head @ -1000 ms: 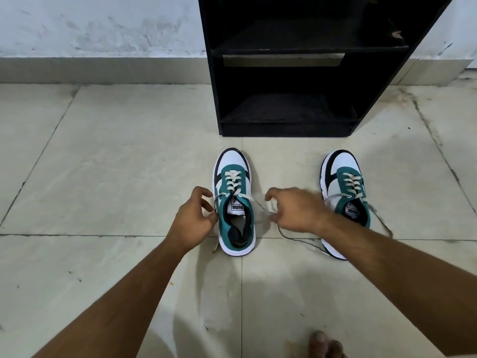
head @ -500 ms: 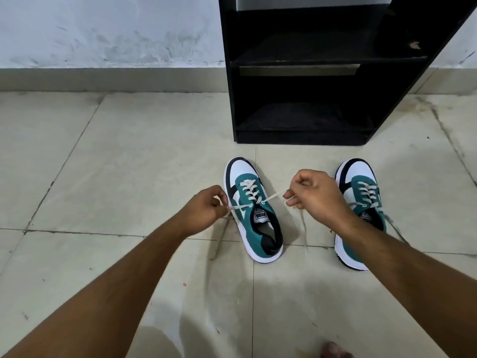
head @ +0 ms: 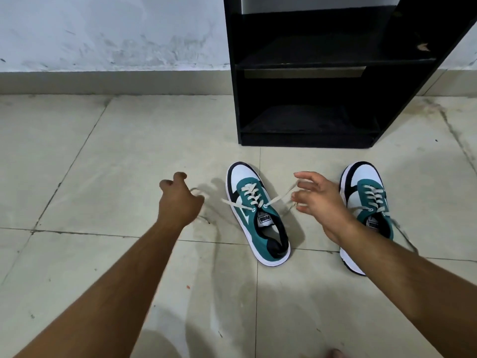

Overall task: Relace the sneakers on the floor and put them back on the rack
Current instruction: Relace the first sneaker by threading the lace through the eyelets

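Note:
Two white, teal and black sneakers stand on the tiled floor, toes toward the black rack [head: 235, 104]. The middle sneaker [head: 242, 178] is laced up to its top eyelets. Its two cream lace [head: 280, 197] ends are pulled out sideways. My left hand [head: 178, 202] is to its left, fingers curled on the blurred left lace end. My right hand [head: 318, 200] is to its right, fingers loosely spread, with the right lace end running up into its fingertips. The second sneaker [head: 361, 180] is behind my right wrist, laced, its lace ends trailing on the floor.
The rack's two lower shelves [head: 309, 125] hold nothing and stand just beyond the sneakers against a white wall [head: 103, 32]. Pale floor tiles [head: 116, 151] spread to the left. My toes [head: 333, 353] show at the bottom edge.
Both hands have moved apart, drawing the lace ends out wider from the middle sneaker. The left hand went further left; the right hand's fingers have spread.

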